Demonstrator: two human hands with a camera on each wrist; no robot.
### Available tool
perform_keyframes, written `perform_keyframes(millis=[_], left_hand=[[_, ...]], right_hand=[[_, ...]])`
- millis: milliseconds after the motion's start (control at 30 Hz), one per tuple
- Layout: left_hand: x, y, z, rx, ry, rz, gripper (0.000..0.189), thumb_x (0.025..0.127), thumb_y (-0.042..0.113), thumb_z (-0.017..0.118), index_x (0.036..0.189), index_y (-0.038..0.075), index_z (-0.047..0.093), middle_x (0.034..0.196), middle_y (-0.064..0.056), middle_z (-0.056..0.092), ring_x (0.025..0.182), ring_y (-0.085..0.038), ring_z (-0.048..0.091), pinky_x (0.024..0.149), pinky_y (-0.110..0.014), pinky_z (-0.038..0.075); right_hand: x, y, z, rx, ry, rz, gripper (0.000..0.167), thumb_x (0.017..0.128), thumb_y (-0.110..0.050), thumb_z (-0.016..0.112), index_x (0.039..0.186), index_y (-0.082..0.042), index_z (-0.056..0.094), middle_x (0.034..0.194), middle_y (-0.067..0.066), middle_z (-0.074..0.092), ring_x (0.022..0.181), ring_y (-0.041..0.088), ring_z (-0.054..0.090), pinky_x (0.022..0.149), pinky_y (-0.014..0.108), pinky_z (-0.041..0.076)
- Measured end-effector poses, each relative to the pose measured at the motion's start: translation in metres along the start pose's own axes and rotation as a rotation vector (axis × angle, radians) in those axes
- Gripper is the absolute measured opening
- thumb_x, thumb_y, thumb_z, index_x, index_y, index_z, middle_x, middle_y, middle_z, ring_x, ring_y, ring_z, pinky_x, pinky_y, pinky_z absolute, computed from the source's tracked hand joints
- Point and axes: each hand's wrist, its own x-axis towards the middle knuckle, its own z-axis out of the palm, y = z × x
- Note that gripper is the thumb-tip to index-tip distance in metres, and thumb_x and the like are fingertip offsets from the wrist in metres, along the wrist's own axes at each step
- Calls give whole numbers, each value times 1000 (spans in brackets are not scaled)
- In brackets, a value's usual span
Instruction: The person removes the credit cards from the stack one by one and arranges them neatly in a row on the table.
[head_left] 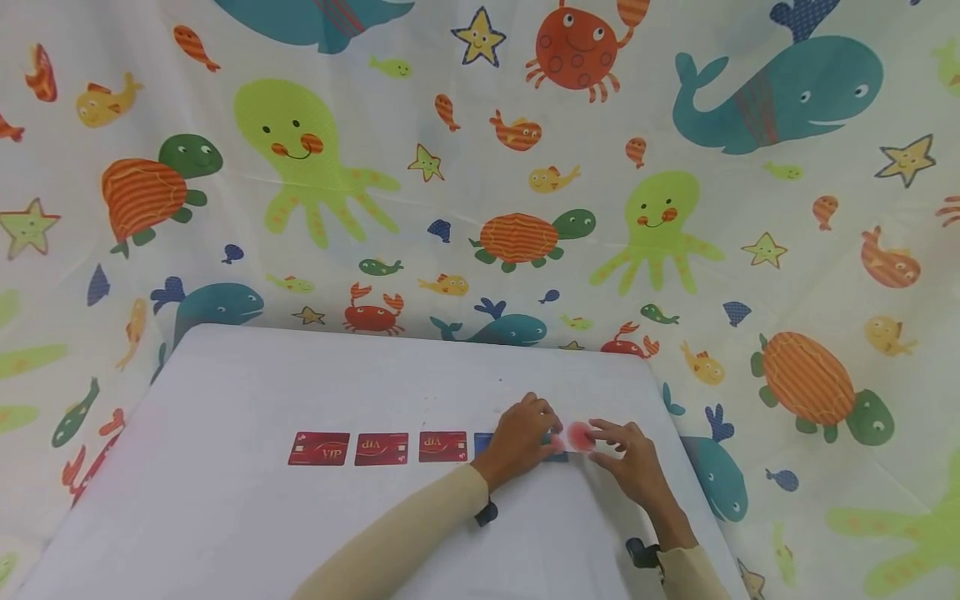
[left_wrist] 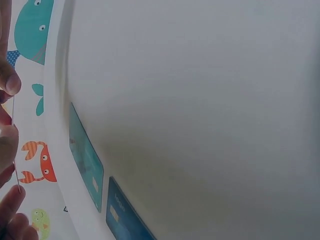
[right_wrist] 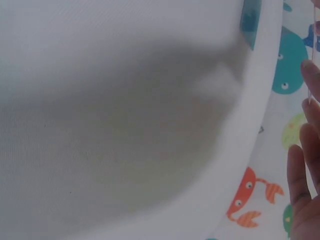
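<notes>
A thin pale card with a red round patch (head_left: 580,436) is held raised between both hands. My left hand (head_left: 517,442) pinches its left side, while my right hand (head_left: 632,460) pinches the right side with thumb and fingers. Edge-on, the card (left_wrist: 13,111) appears as a thin line in the left wrist view. Beneath the hands lie a blue card (left_wrist: 125,215) and a teal card (left_wrist: 86,155), both partly covered in the head view. Fingers of the right hand (right_wrist: 307,175) show at the right wrist view's edge.
Three red VIP cards lie in a row left of the hands: a left one (head_left: 318,448), a middle one (head_left: 381,449) and a right one (head_left: 442,447). They rest on a white table (head_left: 225,517). Behind it hangs a sea-animal patterned cloth (head_left: 450,192).
</notes>
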Motion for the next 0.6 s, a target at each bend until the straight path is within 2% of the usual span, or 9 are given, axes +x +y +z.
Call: perform_keyframes(millis=[267, 600], left_hand=[[5, 6, 8, 4, -15, -7, 30, 92, 40, 85, 116, 23, 83, 116, 5, 77, 105, -10, 64, 96, -18, 56], [8, 10, 20, 15, -3, -6, 30, 91, 40, 85, 115, 22, 83, 115, 4, 78, 104, -11, 64, 94, -19, 57]], right_hand=[[-1, 9, -5, -22, 18, 11, 38, 89, -15, 87, 125, -26, 81, 138, -3, 74, 108, 17, 61, 90, 29, 56], [-1, 17, -10, -17, -26, 84, 38, 91, -14, 85, 127, -26, 80, 140, -3, 73, 109, 20, 61, 93, 30, 55]])
